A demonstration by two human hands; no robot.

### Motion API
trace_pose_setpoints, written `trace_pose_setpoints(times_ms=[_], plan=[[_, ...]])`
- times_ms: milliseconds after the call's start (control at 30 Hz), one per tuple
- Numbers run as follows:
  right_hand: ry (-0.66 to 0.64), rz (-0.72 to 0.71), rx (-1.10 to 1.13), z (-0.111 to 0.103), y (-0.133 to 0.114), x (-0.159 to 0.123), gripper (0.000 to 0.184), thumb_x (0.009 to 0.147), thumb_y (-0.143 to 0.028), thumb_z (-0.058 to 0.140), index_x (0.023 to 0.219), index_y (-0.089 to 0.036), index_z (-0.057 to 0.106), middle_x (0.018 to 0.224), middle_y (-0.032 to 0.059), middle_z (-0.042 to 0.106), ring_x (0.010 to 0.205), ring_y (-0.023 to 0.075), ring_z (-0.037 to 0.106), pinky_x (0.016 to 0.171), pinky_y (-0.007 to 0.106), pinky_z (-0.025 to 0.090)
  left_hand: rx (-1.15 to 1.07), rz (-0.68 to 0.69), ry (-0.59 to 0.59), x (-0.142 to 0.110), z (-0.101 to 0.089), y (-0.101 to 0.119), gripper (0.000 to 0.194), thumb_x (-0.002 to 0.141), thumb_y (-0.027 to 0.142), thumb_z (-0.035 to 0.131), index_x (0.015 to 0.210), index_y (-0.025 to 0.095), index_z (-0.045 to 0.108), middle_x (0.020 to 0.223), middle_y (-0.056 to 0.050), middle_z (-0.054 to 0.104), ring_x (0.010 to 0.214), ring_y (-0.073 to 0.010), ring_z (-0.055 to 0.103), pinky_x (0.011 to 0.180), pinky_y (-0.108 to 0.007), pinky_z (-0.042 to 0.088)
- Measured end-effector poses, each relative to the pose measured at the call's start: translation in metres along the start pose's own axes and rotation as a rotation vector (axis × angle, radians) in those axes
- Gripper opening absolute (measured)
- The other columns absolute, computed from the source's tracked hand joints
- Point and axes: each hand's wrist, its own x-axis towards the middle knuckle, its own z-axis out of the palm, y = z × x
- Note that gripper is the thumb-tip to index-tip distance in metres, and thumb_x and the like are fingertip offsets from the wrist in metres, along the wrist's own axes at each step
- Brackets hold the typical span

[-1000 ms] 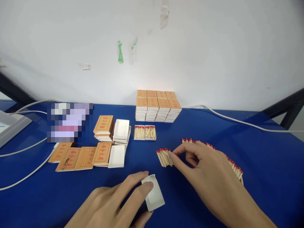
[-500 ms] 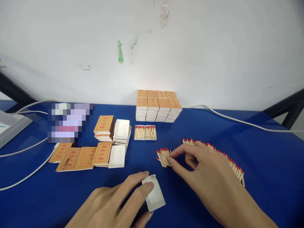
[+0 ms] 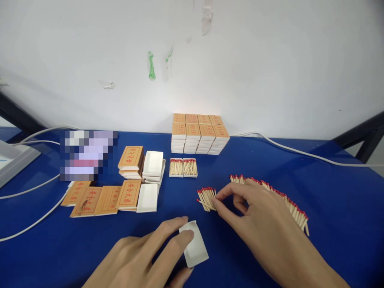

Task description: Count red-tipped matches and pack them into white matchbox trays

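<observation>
My left hand point(image 3: 144, 258) rests on the blue table and grips an empty white matchbox tray point(image 3: 196, 248) between fingers and thumb. My right hand point(image 3: 258, 224) pinches with thumb and forefinger at the base of a small bunch of red-tipped matches point(image 3: 206, 198) lying on the table. Behind that hand a long row of loose matches point(image 3: 288, 204) stretches to the right. Two filled trays of matches point(image 3: 183, 167) sit further back.
A stacked block of orange matchboxes point(image 3: 199, 134) stands at the wall. Orange sleeves point(image 3: 102, 199) and white trays point(image 3: 153, 164) lie at the left. White cables point(image 3: 30, 188) cross the left side, another cable point(image 3: 300, 154) runs at the back right. A grey device point(image 3: 12, 160) sits far left.
The small bunch of matches has fanned out slightly under my right fingertips, one match now sticking out leftward. My left hand and the tray have stayed put.
</observation>
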Motion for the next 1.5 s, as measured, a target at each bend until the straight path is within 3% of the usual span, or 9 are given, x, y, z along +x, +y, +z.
trace_pose_setpoints(times_ms=[500, 933, 1100, 1200, 1500], plan=[[0.044, -0.102, 0.072, -0.0024, -0.0061, -0.0027, 0.021, 0.097, -0.034, 0.074, 0.076, -0.029, 0.073, 0.057, -0.0053, 0.054, 0.057, 0.0174, 0.055, 0.058, 0.033, 0.038, 0.004, 0.006, 0.014, 0.0015, -0.0010, -0.0008, 0.041, 0.123, 0.035, 0.033, 0.136, 0.022, 0.069, 0.138, -0.001, 0.080, 0.080, -0.0122, 0.085, 0.055, -0.026, 0.063], [0.053, -0.205, 0.063, 0.0009, -0.0066, -0.0036, 0.021, 0.089, -0.019, 0.080, 0.073, -0.031, 0.077, 0.057, -0.0065, 0.057, 0.055, 0.0165, 0.055, 0.068, 0.036, 0.044, 0.025, 0.000, 0.022, 0.0012, -0.0001, 0.0007, 0.040, 0.123, 0.034, 0.033, 0.136, 0.023, 0.070, 0.136, 0.000, 0.082, 0.081, -0.0118, 0.085, 0.056, -0.026, 0.063], [0.085, -0.117, 0.097, -0.0008, -0.0048, -0.0037, 0.021, 0.093, -0.030, 0.078, 0.073, -0.030, 0.074, 0.058, -0.0054, 0.057, 0.053, 0.0169, 0.053, 0.062, 0.036, 0.043, 0.022, -0.009, 0.008, 0.0020, 0.0005, 0.0008, 0.041, 0.124, 0.036, 0.032, 0.136, 0.024, 0.070, 0.137, 0.001, 0.081, 0.080, -0.0124, 0.085, 0.056, -0.027, 0.063], [0.120, -0.063, 0.066, 0.0019, -0.0022, -0.0030, 0.025, 0.096, -0.038, 0.075, 0.072, -0.030, 0.071, 0.060, -0.0037, 0.054, 0.057, 0.0188, 0.054, 0.066, 0.039, 0.046, 0.020, 0.003, 0.014, 0.0022, 0.0009, -0.0001, 0.043, 0.124, 0.035, 0.031, 0.134, 0.023, 0.070, 0.134, 0.000, 0.082, 0.077, -0.0119, 0.084, 0.055, -0.026, 0.063], [0.106, -0.086, 0.066, 0.0022, -0.0087, -0.0028, 0.039, 0.101, -0.044, 0.065, 0.066, -0.028, 0.065, 0.058, -0.0024, 0.052, 0.060, 0.0200, 0.054, 0.063, 0.038, 0.042, 0.027, 0.012, 0.033, 0.0062, -0.0016, 0.0018, 0.040, 0.122, 0.030, 0.034, 0.133, 0.021, 0.072, 0.134, -0.001, 0.082, 0.079, -0.0122, 0.085, 0.056, -0.025, 0.064]])
